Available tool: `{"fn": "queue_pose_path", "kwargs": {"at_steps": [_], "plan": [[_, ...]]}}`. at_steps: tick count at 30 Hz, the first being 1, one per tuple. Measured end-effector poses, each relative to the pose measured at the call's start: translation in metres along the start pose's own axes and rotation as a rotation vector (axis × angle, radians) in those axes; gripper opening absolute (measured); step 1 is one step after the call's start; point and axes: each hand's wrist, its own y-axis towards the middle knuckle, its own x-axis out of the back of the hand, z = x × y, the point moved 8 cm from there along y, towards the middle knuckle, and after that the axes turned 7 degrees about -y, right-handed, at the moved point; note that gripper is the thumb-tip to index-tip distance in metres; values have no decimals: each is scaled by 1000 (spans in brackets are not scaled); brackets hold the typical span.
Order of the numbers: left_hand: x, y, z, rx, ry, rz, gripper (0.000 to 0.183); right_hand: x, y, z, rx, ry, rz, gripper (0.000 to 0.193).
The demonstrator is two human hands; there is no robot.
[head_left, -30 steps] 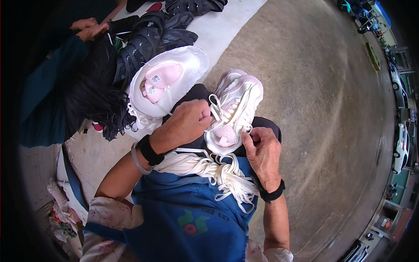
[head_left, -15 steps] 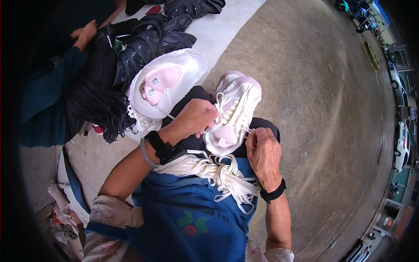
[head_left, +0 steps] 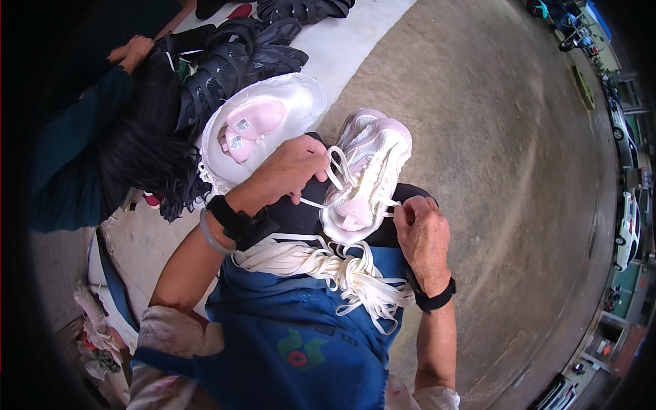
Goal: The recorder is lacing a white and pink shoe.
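A pale pink and white sneaker upper (head_left: 395,147) lies across my knees with its toe pointing away and white laces threaded up its front. My left hand (head_left: 292,167) is closed on a white shoelace (head_left: 313,203) drawn out to the left of the opening, a loose loop beside its fingertips. On the other side, my right hand (head_left: 421,232) pinches the other shoelace end near the collar. A thick bundle of loose white laces (head_left: 362,275) rests on my blue apron (head_left: 266,342).
Up to the left, more pink-and-white shoe parts (head_left: 301,102) lie on a pale sheet (head_left: 362,41). Black shoe parts (head_left: 212,89) are piled behind them, beside hanging black laces (head_left: 147,157). Another person's hand (head_left: 133,53) is at the far left. Parked vehicles line the right rim.
My left hand has moved up and left, pulling its shoelace away from the sneaker upper. My right hand has shifted slightly right and down, still pinching its lace.
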Motion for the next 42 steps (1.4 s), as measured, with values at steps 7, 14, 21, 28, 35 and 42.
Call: {"fn": "queue_pose_path", "kwargs": {"at_steps": [7, 14, 21, 28, 35, 42], "plan": [[10, -21, -25, -541, 281, -293, 20, 16, -4, 4, -40, 180, -104, 13], [-60, -27, -38, -641, 656, -136, 24, 5, 9, 25, -34, 278, -92, 20], [-59, -3, -33, -528, 684, -99, 20, 2, 16, 19, -61, 342, -66, 18], [-55, 20, -38, -480, 624, -80, 22, -5, -16, 4, -82, 287, -35, 15], [-56, 25, -41, -461, 568, -75, 25, -6, -13, 10, -47, 233, -59, 13], [-41, 11, -31, -350, 451, -46, 22, -4, -17, 6, -57, 218, -72, 13]]}}
